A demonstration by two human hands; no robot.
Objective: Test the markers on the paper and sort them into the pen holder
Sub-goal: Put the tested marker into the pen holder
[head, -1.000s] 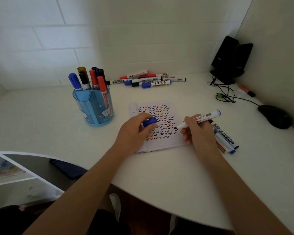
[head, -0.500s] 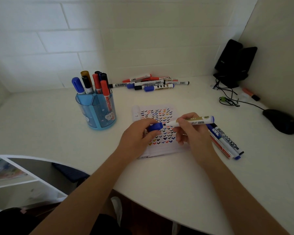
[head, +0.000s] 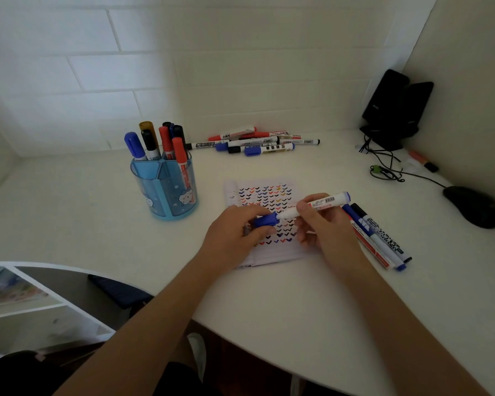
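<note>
**Now the cap meets the blue marker**

Right, the left hand pinches the blue cap between thumb and curled fingers. The right hand has its fingers wrapped round the white barrel of the blue marker. Both hover just above the paper. Cap and nib end are touching; whether it's fully seated, I can't tell.

Rows of coloured ticks fill most of the sheet, and a cluster of markers stands in the blue pen holder, so plenty looks done. Left to go, I'd say:
- this one into the holder
- perhaps the three markers beside the right hand
- the pile by the wall

It's a white table against a tiled wall, with a computer mouse and cables off to the right.
</note>
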